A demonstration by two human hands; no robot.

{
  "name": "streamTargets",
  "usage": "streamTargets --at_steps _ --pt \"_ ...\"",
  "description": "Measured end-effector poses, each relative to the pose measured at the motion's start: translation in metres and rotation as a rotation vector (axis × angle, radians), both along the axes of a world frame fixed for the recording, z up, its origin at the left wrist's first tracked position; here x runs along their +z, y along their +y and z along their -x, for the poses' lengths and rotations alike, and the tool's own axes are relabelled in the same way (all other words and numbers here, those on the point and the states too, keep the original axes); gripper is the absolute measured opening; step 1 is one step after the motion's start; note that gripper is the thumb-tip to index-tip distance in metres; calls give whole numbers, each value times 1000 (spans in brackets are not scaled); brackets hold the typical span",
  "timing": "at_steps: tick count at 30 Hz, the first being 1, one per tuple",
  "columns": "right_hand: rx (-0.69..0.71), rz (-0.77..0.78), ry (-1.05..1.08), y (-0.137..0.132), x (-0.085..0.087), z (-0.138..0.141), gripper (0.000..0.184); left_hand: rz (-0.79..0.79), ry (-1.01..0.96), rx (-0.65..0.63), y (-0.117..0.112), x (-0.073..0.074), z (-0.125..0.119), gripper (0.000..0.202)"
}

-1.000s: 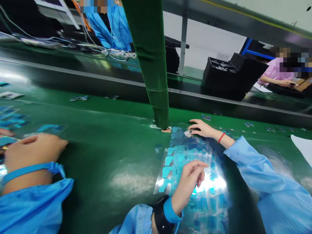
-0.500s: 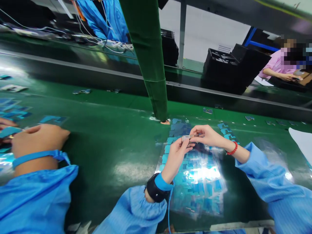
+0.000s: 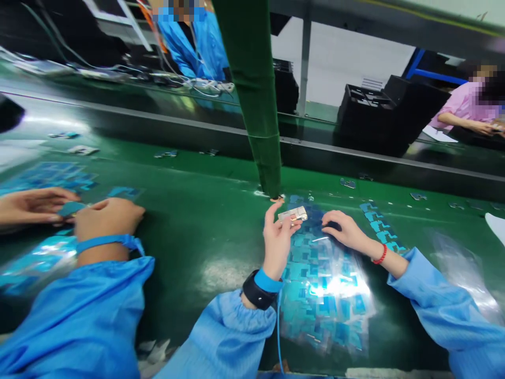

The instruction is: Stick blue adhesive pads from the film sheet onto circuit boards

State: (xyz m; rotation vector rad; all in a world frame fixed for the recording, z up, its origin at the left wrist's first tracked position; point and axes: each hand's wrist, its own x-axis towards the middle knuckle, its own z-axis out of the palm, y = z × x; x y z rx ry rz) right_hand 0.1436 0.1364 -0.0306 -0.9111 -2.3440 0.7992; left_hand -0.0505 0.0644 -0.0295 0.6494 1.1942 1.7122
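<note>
In the head view, my left hand [image 3: 276, 237] grips a small circuit board [image 3: 292, 213] with silvery metal shielding, tilted above the work surface. A blue band and a black strap circle that wrist. To the right of the board, and apart from it, my right hand [image 3: 347, 231] hovers with thumb and fingers curved, a gap showing between them. I make out nothing in it. Beneath both hands lie clear sheets of blue film stickers [image 3: 315, 300], with glare across their middle. A narrower strip of blue stickers [image 3: 379, 226] lies beyond my right wrist.
At the left, a co-worker's hands [image 3: 106, 221] hold a blue piece over more sticker sheets [image 3: 35, 260]. A green post [image 3: 258, 121] rises ahead of my left hand. Small boards [image 3: 347, 183] line the far strip. Black bins [image 3: 379, 118] stand behind a raised ledge.
My right hand has come off the board and moved right. The board stays in my left hand, turned more into view. The whole view has shifted slightly, showing more at the left.
</note>
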Motion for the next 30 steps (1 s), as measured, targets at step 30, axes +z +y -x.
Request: streamTargets --at_steps 30 --pt "-132 49 -13 -1 9 -22 34 36 486 -350 -21 4 -32 23"
